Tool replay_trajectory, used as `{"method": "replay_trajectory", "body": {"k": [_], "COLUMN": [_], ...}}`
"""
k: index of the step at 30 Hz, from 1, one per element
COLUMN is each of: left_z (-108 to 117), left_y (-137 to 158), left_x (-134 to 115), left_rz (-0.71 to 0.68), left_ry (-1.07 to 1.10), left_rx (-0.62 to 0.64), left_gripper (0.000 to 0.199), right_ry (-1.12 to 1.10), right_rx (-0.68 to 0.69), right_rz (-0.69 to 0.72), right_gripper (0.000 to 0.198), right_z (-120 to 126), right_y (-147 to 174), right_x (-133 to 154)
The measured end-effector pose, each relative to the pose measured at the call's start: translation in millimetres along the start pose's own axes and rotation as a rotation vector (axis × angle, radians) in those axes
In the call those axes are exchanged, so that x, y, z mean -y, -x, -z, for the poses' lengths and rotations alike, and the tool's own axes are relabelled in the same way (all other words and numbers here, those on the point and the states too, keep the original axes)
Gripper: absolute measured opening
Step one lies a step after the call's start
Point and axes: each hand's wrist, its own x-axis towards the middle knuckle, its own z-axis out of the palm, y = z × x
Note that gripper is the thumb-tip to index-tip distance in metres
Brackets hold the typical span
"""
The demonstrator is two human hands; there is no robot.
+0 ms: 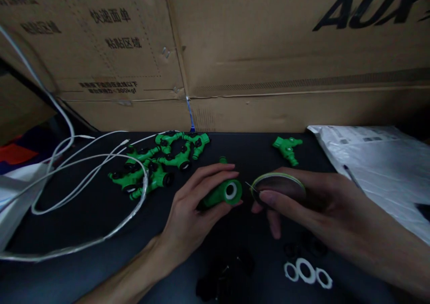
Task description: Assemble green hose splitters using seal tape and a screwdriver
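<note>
My left hand is closed around a green plastic hose connector, its round open end facing right with a white ring inside. Close by on the right, my right hand grips a round, flat thing with a yellow-green rim; its exact kind is unclear. A thin, pin-like tip sticks out from my right fingers toward the connector, apart from it. Below my right hand lie three white ring washers and some dark rings, hard to make out.
Several green connectors with black parts are grouped at left. Another green fitting lies alone at back right. White cables loop across the left. Black parts lie in front, a white plastic bag at right, and a large cardboard box behind.
</note>
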Motion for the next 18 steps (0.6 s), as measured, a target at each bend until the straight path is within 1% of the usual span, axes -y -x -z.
{"method": "replay_trajectory", "body": {"k": [3,8,13,18], "left_z": [0.7,2.1,2.5,2.5], "left_y": [0.4,-0.5,-2.4,-2.9], "left_x": [0.7,2.3,2.3,1.6], "left_rz": [-0.048,-0.049,-0.023,-0.038], "left_ry": [-0.036,-0.034,-0.011,-0.028], "left_rx": [0.003,0.024,0.070,0.073], "left_gripper": [0.044,0.047,0.047,0.042], "right_ry": [0.013,0.013,0.074,0.096], "right_rx": [-0.004,0.014,-0.049,-0.100], "right_rz": [-0.075,-0.122,-0.103,-0.082], "right_gripper": [0.027,0.025,0.025,0.026], "right_z": [-3.2,-8.8,-8.9,-7.5], "right_y": [2.2,2.5,2.3,1.0], "right_x": [1.5,2.5,3.6,0.5]}}
